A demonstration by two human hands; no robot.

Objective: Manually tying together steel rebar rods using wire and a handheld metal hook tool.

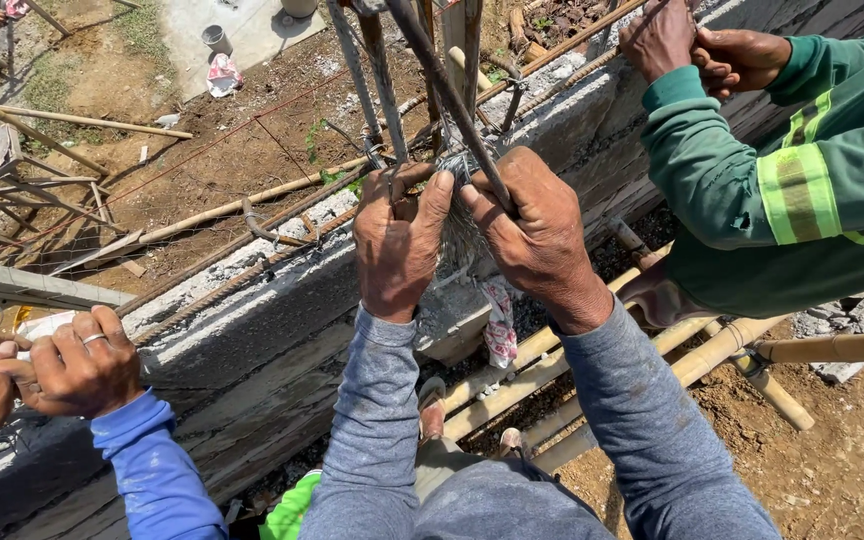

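My left hand point(394, 245) and my right hand point(535, 232) are raised side by side at a cluster of upright steel rebars point(384, 85). A bundle of thin tie wire point(460, 225) hangs between the two hands, and both sets of fingers pinch it. My right thumb and fingers also close around a slanted dark bar point(449, 100). My left fingertips press on the wire where it wraps a horizontal bar. Both of my sleeves are grey.
A concrete beam point(252, 320) runs diagonally under the bars. A person in a green reflective jacket point(802, 170) grips rebar at upper right. Another person's hands point(72, 360) in blue sleeves rest on the beam at left. Bamboo poles point(692, 350) lie below; bare ground far down.
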